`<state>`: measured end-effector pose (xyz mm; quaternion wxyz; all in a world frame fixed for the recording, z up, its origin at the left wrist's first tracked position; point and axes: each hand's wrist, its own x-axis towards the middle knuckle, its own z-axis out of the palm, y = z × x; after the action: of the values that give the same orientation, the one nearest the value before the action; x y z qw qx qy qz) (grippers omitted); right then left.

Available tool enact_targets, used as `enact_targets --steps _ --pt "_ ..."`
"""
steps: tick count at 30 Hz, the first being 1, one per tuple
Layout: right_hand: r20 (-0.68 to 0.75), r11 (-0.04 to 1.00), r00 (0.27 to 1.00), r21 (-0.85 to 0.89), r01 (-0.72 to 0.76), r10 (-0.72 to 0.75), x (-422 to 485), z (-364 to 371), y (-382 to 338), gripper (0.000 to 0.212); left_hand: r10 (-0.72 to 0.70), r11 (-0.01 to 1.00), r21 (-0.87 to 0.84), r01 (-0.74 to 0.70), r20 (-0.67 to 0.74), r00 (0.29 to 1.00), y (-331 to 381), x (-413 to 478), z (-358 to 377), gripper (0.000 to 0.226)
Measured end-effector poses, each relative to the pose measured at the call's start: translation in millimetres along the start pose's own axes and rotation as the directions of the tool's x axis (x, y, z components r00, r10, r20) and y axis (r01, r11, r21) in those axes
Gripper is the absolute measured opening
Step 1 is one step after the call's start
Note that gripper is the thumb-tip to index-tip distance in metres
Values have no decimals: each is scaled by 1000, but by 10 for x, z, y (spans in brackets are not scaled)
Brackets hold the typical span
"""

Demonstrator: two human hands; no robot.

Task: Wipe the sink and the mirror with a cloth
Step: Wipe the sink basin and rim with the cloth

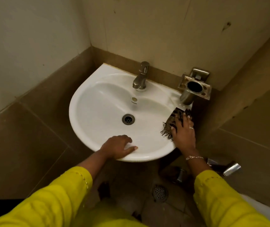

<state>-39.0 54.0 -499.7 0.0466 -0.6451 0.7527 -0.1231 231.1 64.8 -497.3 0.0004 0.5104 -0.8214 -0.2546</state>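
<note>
Head view: looking down on a white corner sink (73,110) with a rounded front.
Sleeves (57,194): yellow, nearest of all, either side below the sink's front edge.
Floor drain (160,193): round, perforated, on the floor below the sink's front.
Left hand (119,147): resting on the sink's front rim, fingers loosely bent toward the bowl, thumb stretched along the edge, holding nothing.
Right hand (184,128): at the sink's right rim, fingers spread flat, pressing down on the cloth (173,116); ring (190,128) on one finger, chain bracelet (194,157) at the wrist.
Cloth: dark, patterned, fringed, lying on the sink's right rim, partly under the right hand, fringe toward the bowl.
Plughole (128,119): metal, middle of the sink's bowl.
Tap (141,76): dull metal, on the sink's back ledge, spout toward the bowl.
Tumbler holder (194,86): metal, wall-mounted, just past the sink's back right corner.
</note>
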Motion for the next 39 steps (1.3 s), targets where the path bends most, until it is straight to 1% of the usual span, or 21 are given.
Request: enact_targets --steps 3,5,6,9,11,13,17,20,24,27,30,33,35,36,39 --pt "100 997 995 -72 -6 13 70 -4 -1 56 -48 998 41 51 -56 997 -266 20 -127 89" --pt "153 987 988 -162 8 17 181 -21 13 57 -100 994 37 104 -83 991 -410 49 -187 86" --pt "175 979 984 -201 23 13 241 -41 13 60 -130 991 22 133 -109 985 -475 77 -208 79" --pt "224 960 974 -277 39 25 408 -87 -3 64 -185 983 -18 185 -219 958 -633 155 -256 46" --pt "236 955 971 -294 32 40 512 -104 -29 63 -190 982 -31 189 -279 941 -732 192 -294 38" --pt "240 958 969 -287 15 57 621 -112 -49 63 -168 985 -20 171 -319 933 -815 222 -327 37" --pt "261 968 960 -250 -36 103 831 -108 -137 63 -126 986 62 156 -345 930 -983 306 -395 40" --pt "232 971 963 -224 -80 133 937 -75 -205 64 -116 977 132 166 -322 940 -1107 362 -438 50" --pt "224 984 961 -114 -139 162 1081 -63 -276 63 -198 940 192 282 -367 909 -1150 405 -467 38" --pt "244 976 945 -67 -207 217 1232 -35 -358 60 -272 916 185 356 -365 890 -1173 421 -520 39" --pt "201 967 946 -78 -243 254 1271 -38 -463 59 -224 920 232 315 -345 911 -1320 410 -602 44" --pt "162 973 963 -117 -199 216 1239 -9 -516 58 -137 937 259 233 -340 930 -1460 372 -624 50" --pt "102 975 973 -110 -195 206 1237 35 -536 60 -119 949 230 215 -372 921 -1463 359 -619 65" --pt "98 974 974 -121 -192 204 1247 45 -556 60 -115 956 206 211 -398 910 -1448 355 -616 70" --pt "74 975 983 -157 -156 169 1317 121 -646 59 -107 969 158 192 -431 896 -1431 358 -614 74"
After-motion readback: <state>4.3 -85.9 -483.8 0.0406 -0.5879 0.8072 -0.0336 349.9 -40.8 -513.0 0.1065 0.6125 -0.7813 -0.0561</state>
